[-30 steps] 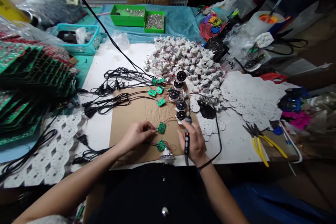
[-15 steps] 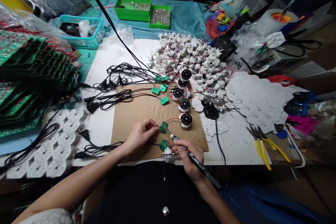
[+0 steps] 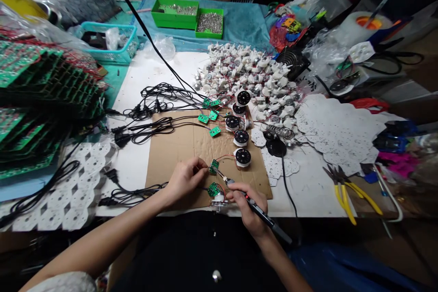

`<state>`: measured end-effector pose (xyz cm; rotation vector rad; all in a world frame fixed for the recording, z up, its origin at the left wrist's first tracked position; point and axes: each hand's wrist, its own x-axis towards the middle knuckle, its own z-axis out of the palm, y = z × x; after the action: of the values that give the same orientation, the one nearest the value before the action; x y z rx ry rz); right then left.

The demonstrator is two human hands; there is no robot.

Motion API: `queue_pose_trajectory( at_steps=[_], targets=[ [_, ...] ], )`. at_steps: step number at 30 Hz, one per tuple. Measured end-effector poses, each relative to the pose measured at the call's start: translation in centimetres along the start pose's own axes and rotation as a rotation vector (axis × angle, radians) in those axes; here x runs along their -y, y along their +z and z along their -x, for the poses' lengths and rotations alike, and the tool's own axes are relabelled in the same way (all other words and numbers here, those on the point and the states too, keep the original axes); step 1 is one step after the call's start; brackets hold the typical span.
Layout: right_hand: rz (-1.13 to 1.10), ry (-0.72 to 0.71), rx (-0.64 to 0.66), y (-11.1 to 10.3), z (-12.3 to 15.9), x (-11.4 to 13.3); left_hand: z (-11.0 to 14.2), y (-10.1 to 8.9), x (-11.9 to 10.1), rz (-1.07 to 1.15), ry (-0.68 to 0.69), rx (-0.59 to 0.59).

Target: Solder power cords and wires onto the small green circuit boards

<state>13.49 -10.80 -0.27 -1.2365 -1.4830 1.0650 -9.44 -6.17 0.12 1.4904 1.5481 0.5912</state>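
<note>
My left hand (image 3: pixel 187 178) is closed, with thumb and forefinger pinched at the left edge of a small green circuit board (image 3: pixel 214 166). A red wire runs from this board to a round black-topped motor unit (image 3: pixel 242 157) on its right. In my right hand (image 3: pixel 249 207), a soldering iron (image 3: pixel 262 214) is held like a pen, its tip at the board's lower edge. Just below lies a second green board (image 3: pixel 214 189) beside a white motor part (image 3: pixel 219 198). Whether the tip touches the board is too small to tell.
Under the work lies a cardboard sheet (image 3: pixel 191 146), bearing several more boards and motors. Black power cords (image 3: pixel 143 134) lie left. Behind is a heap of white motors (image 3: pixel 246 68); right are a solder iron stand coil (image 3: pixel 280 132) and yellow-handled pliers (image 3: pixel 345 198). Stacked green panels (image 3: pixel 51 82) rise at left.
The whole view has shifted slightly. Both hands, the board and the soldering iron keep nearly the same positions relative to each other.
</note>
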Motion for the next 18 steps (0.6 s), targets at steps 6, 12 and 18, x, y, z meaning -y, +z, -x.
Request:
queue_pose_trajectory(
  at_steps=[6,12,18],
  targets=[
    [0.012,-0.082,0.016,-0.4,0.0,-0.3,-0.1,0.3,0.1,0.131,-0.077,0.037],
    [0.075,-0.23,0.062,-0.4,-0.6,-0.2,-0.2,0.8,0.1,0.344,-0.268,0.095],
    [0.095,-0.245,0.08,-0.1,-1.1,-0.1,-0.3,0.8,0.2,0.293,-0.238,0.078]
  ],
)
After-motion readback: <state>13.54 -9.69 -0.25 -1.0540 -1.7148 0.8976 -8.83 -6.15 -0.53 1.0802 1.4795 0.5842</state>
